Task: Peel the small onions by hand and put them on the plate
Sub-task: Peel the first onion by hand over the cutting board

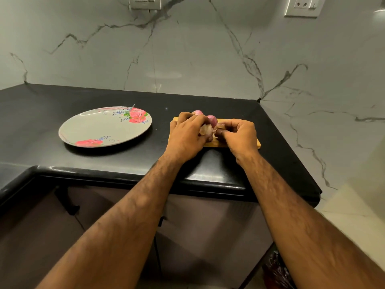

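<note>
Peeling: left hand (187,133) gripped onion (205,130), right hand (239,134) pinched skin (220,126). Onion could slip and roll off the tabletop (125,163).

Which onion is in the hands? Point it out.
The pale, papery onion pinched between the left hand and right hand; the two pink onions lie behind them on the wooden board.

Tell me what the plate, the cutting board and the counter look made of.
Plate: glossy grey with printed pink roses, so glazed ceramic or melamine; the look cannot settle which. Cutting board: pale yellow, matte, likely wood or bamboo. Counter: polished black stone, probably granite, judging by reflections along its rounded front edge.
</note>
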